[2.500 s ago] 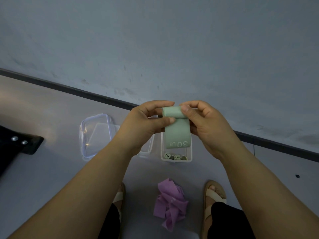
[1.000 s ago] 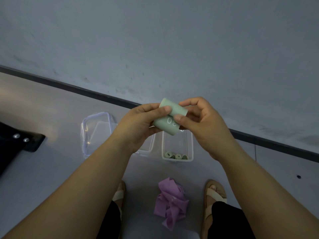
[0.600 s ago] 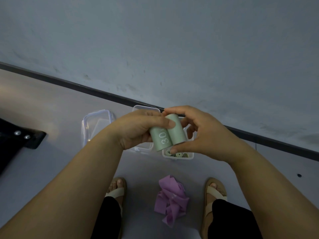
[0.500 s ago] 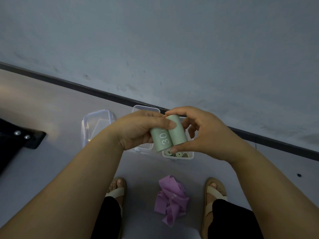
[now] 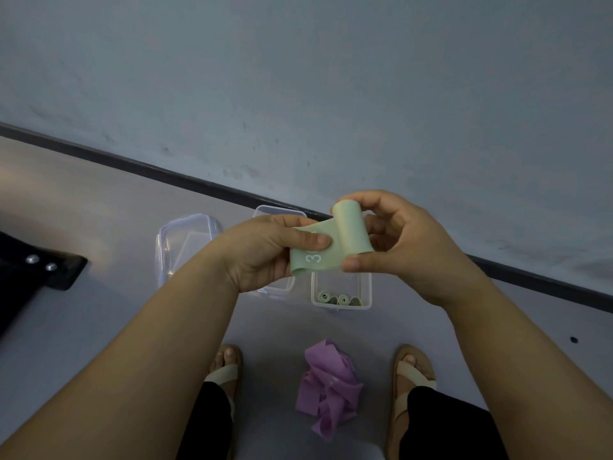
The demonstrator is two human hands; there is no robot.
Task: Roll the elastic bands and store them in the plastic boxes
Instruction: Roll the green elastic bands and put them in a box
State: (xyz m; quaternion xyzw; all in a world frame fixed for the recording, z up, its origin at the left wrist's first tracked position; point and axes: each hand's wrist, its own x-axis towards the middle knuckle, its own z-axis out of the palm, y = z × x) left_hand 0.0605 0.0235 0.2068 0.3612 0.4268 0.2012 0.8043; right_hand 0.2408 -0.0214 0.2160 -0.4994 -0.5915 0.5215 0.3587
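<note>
pinching a half-rolled green band (image 5: 335,242) between both hands, left hand (image 5: 265,252) on its flat end, right hand (image 5: 398,240) curled round the roll, above a box (image 5: 341,305) of rolls

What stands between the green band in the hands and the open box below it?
Nothing visible. The left hand and right hand hold the green band above the lidless box; green rolls fill only its near end.

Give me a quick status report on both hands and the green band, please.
Left hand pinches green band, loose end; right hand grips the rolled end. Band partly rolled, held above open plastic box. Nothing blocking.
</note>
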